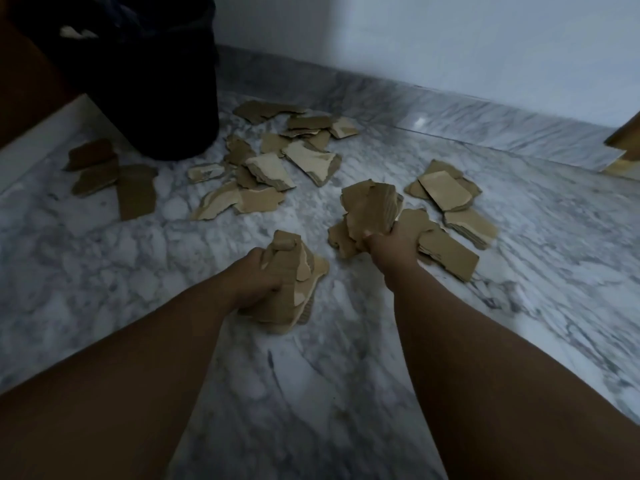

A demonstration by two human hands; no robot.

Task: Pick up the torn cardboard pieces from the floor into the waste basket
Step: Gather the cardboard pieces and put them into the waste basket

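2 fistfuls of torn cardboard, left hand (258, 277) and right hand (388, 242) fingers clamped on each above marble floor (104, 271); dark waste basket (156, 81) far-left; risk: loose outer scraps slipping during carry.

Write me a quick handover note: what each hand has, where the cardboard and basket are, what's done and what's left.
Left hand: shut on a bundle of cardboard pieces.
Right hand: shut on a second bundle.
Waste basket: dark, far left, something pale already inside.
Done: two handfuls gathered, not yet dumped.
Left: main scatter by the basket, three pieces on its left, a stack near the right hand.
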